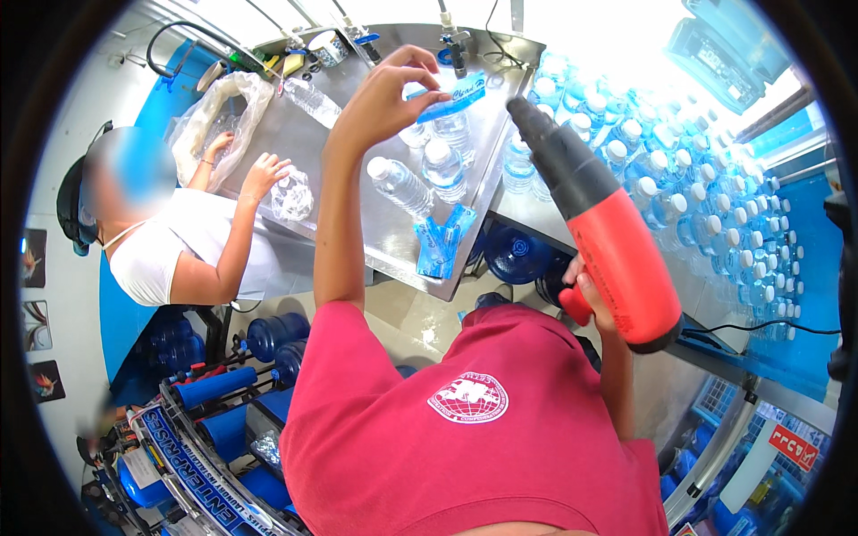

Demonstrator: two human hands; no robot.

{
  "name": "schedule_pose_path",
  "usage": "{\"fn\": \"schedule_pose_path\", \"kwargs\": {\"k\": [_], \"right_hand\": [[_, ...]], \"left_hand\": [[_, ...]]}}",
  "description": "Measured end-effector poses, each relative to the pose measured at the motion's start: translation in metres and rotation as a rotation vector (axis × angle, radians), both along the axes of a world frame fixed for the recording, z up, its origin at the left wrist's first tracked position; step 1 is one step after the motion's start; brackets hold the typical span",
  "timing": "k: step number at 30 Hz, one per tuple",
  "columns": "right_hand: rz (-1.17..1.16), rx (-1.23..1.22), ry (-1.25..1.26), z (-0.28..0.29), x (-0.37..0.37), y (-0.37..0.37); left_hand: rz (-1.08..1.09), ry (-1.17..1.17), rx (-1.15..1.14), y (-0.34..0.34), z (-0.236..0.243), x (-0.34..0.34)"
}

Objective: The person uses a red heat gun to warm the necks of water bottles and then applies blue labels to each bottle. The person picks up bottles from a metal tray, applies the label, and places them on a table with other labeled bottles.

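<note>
My left hand [400, 94] reaches over the steel counter, its fingers pinching a blue printed label sleeve [463, 92] at the top of a clear water bottle [454, 134]. My right hand [590, 288] grips the handle of a red and black heat gun [617, 255]. Its dark nozzle points up and left, toward the label sleeve but apart from it. Closer to me stand two more white-capped bottles [400, 186], without labels. Beside them several loose blue label sleeves [441, 243] lie near the counter's front edge.
Many capped water bottles [688, 210] crowd the right-hand table. At the left, a co-worker in white [201, 241] has hands near a clear plastic bag [219, 121] and a clear crumpled bundle [291, 195]. Taps [454, 49] line the back. Blue water jugs [517, 253] stand below.
</note>
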State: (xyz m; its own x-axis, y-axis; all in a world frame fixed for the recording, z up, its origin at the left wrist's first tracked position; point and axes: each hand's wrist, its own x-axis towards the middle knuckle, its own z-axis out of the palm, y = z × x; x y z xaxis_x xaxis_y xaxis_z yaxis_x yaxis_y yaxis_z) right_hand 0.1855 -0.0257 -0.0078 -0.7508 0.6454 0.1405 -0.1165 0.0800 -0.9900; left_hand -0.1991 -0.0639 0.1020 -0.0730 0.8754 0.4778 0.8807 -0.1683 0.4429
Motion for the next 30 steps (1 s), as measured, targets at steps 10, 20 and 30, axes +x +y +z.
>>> {"fn": "schedule_pose_path", "kwargs": {"k": [10,20,30], "right_hand": [[0.167,-0.423,0.53,0.057,-0.107,0.012],[0.128,-0.315,0.415,0.045,-0.119,0.014],[0.229,-0.102,0.276,0.042,-0.1,0.037]], "left_hand": [[-0.1,-0.372,0.237,-0.034,-0.016,0.091],[-0.042,-0.255,0.226,-0.05,-0.022,0.109],[-0.157,-0.586,-0.011,-0.044,-0.02,0.117]]}}
